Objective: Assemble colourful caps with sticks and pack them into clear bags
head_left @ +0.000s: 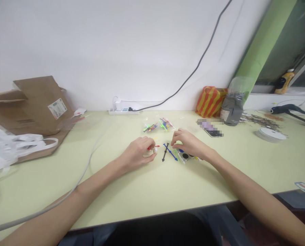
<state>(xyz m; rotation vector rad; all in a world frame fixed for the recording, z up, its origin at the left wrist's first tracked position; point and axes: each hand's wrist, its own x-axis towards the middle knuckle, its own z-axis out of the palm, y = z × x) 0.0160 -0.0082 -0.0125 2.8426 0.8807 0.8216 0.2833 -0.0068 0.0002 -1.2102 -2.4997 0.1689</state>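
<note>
Plastic arrows seem best handled singly, with light pinches. At left, a red arrow juts past the left hand, fingers curled, grip unclear; black and blue ones cross mid-table; beside them, the right hand bunches its fingertips, whether holding anything impossible to tell.

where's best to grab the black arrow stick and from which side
Probably pinch the lower half of the black arrow stick, coming from above and the near left. It is slim and lies nearly lengthwise away from the person, with its upper part crossing the blue arrow stick, while its lower end points clear of it.
</note>
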